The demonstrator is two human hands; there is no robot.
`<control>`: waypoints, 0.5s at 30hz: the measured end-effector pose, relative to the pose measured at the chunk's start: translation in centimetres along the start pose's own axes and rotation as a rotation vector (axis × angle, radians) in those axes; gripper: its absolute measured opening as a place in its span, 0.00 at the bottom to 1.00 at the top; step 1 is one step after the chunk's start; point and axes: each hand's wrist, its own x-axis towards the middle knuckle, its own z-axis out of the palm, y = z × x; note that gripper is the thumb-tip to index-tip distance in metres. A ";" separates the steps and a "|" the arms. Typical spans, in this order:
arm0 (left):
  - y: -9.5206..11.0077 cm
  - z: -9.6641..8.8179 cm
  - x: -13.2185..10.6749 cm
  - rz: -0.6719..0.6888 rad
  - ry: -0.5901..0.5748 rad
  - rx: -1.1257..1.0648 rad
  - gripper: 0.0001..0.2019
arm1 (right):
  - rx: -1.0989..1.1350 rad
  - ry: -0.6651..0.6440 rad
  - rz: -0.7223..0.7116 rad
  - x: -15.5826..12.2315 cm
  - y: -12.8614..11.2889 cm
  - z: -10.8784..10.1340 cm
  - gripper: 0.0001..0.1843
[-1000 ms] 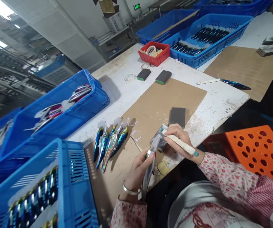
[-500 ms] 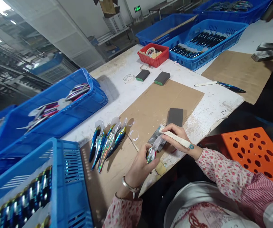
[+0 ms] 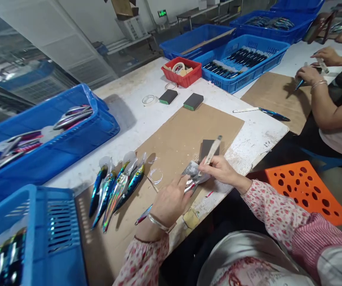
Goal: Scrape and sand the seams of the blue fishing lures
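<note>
My left hand [image 3: 171, 200] is closed around a fishing lure [image 3: 190, 184], its clear bill pointing right; the lure's tail shows past the wrist. A slim off-white stick-like tool [image 3: 214, 149] stands up out of my right hand [image 3: 221, 171], pinched between thumb and fingers. Its lower end is at the lure's bill; whether they touch I cannot tell. Beneath the lure is a worn grey block [image 3: 191, 168], and a dark sanding block [image 3: 206, 147] lies just beyond. Several blue and gold lures [image 3: 116, 192] rest side by side left of my left hand.
Cardboard [image 3: 185, 127] covers part of the white table. Blue crates of lures [image 3: 105, 115] stand left and at the back. A red basket [image 3: 193, 78] holds tape rolls. Two dark blocks [image 3: 194, 101] sit beyond the cardboard. A co-worker's hands [image 3: 309, 73] work at right, near an orange stool [image 3: 308, 190].
The tool in my right hand has swung from pointing down-right to standing upright. My left hand has rolled over the lure, palm down. The view has shifted right; the co-worker's hands show more.
</note>
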 end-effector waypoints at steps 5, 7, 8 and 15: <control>0.1 0.0 0.6 0.007 -0.071 0.072 0.16 | -0.221 -0.093 0.000 0.6 0.7 0.8 0.19; 0.1 -0.1 0.8 0.001 -0.091 0.087 0.16 | -0.264 -0.115 0.013 0.7 1.0 0.9 0.18; 0.1 -0.2 0.9 -0.001 -0.099 0.091 0.16 | -0.283 -0.115 0.019 0.7 1.1 1.0 0.18; 0.1 -0.9 1.4 0.010 -0.147 0.081 0.15 | -0.384 -0.118 0.036 0.9 0.8 1.2 0.16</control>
